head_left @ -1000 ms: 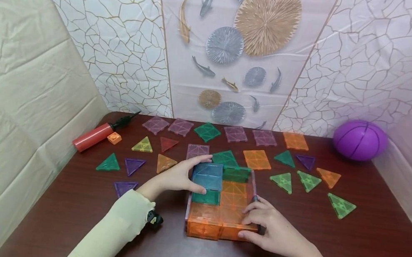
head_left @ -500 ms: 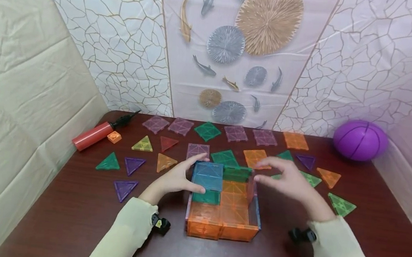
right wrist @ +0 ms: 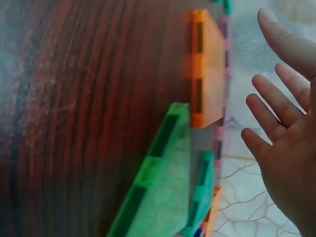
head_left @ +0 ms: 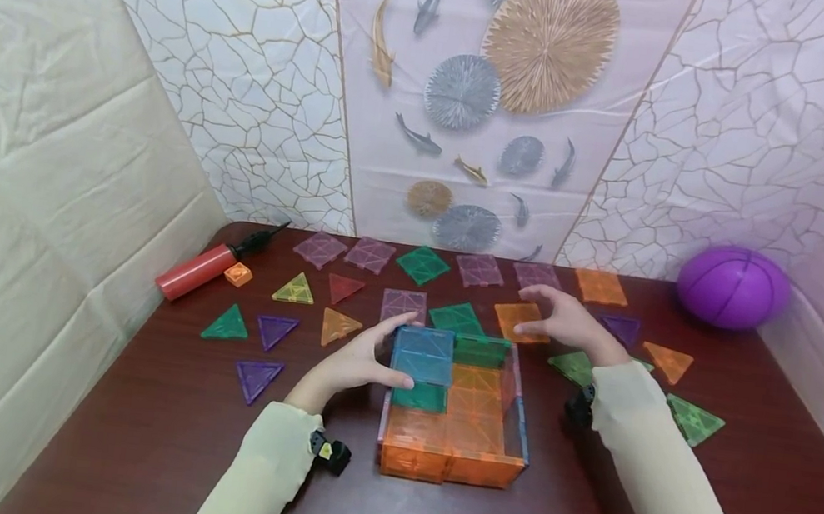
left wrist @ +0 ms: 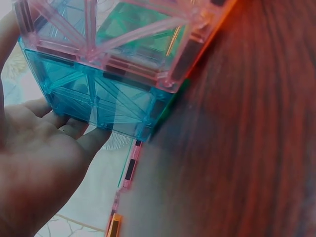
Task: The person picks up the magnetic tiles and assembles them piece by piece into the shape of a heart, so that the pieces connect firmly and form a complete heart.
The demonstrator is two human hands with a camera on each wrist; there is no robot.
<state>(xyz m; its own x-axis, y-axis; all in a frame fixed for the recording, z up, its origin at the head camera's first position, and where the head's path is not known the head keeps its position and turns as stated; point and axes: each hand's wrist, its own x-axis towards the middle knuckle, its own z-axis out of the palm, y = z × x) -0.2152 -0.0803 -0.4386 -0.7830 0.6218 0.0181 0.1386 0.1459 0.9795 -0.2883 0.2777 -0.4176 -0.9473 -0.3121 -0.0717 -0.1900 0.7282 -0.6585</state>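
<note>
A low box of see-through magnetic tiles [head_left: 413, 463] stands on the table, with orange front walls, an orange floor and a blue square tile [head_left: 423, 354] over its back left corner. My left hand [head_left: 357, 362] holds that corner, thumb at the near side and fingers round the back. Fingers also show behind blue tiles [left wrist: 94, 96] in the left wrist view. My right hand [head_left: 573, 322] reaches over the back right, fingers spread, holding nothing. Under its fingertips lies an orange square tile [head_left: 510, 313]; the right wrist view shows this orange tile [right wrist: 210, 74] apart from the hand.
Square tiles, including a green one [head_left: 422, 266], line the table's back edge. Triangle tiles, such as a purple one [head_left: 258, 381], lie at both sides. A red hand pump [head_left: 195, 272] is at the back left, a purple ball [head_left: 734, 287] at the back right.
My right hand has let go of the box's right wall, lifted and moved back toward the orange square tile. My left hand stays on the box corner. The head view has shifted slightly.
</note>
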